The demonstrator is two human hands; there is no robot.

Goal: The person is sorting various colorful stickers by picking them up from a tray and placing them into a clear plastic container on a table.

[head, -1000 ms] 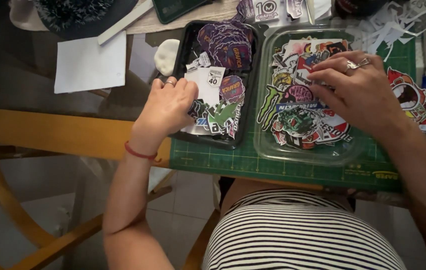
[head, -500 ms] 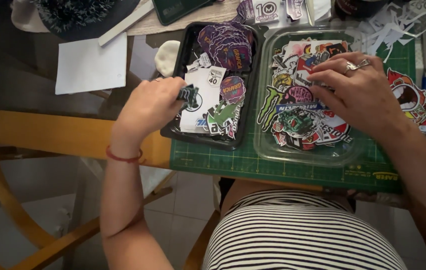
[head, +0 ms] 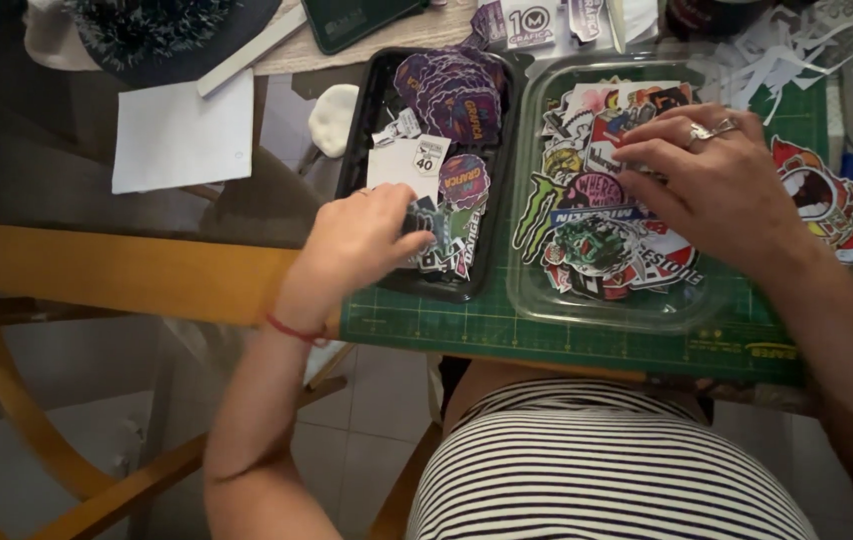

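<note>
My left hand (head: 362, 240) reaches into the near end of a black tray (head: 365, 130), its fingertips pinched on a dark sticker (head: 423, 218) among other loose stickers. A stack of round purple stickers (head: 457, 90) fills the tray's far end. My right hand (head: 717, 185), wearing a ring, lies with its fingers spread on the pile of colourful stickers (head: 587, 235) in a clear plastic tray (head: 527, 290) beside it. Both trays sit on a green cutting mat (head: 587, 340).
A white paper sheet (head: 182, 135) lies on the glass tabletop at the left, above a wooden frame rail (head: 117, 270). A large red sticker (head: 832, 200) rests on the mat at the right. White paper scraps (head: 777, 50) are at the far right, a dark furry item (head: 147, 30) at the far left.
My left hand lifted a small round sticker from the black tray half a second ago and has now come back down to the tray's near end. My right hand has stayed put.
</note>
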